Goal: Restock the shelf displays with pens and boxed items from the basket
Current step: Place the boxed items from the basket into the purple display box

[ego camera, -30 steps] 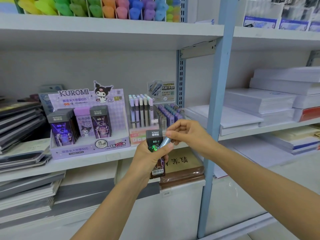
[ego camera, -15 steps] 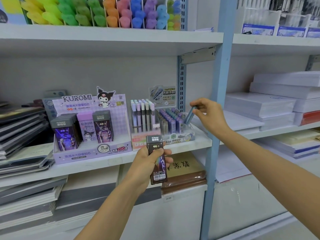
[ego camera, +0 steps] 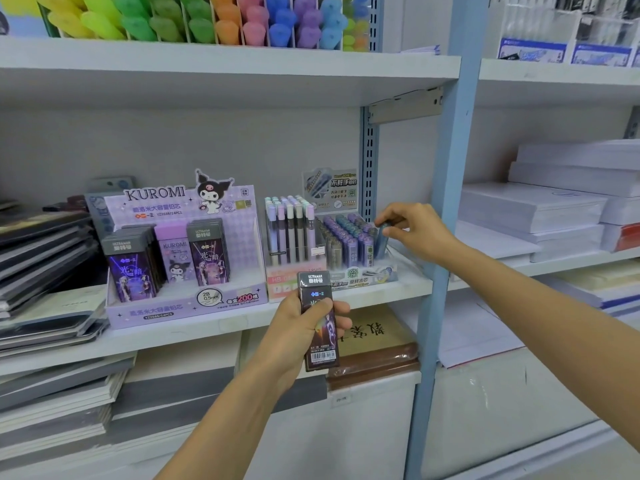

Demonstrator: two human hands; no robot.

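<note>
Blue tube [ego camera: 382,241] between right fingers [ego camera: 388,226]

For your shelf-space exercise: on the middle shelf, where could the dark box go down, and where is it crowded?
Free: the shelf's front strip before the Kuromi display. Inside it, the floor before the purple box is bare. Crowded: the lead tube tray, packed; stacked notebooks fill the left.

Kuromi display [ego camera: 187,306]: lilac, checked
Held box [ego camera: 320,327]: black, purple glow
Tube [ego camera: 381,242]: blue-grey
Upright [ego camera: 446,202]: pale blue
Shelf [ego camera: 207,336]: white
</note>
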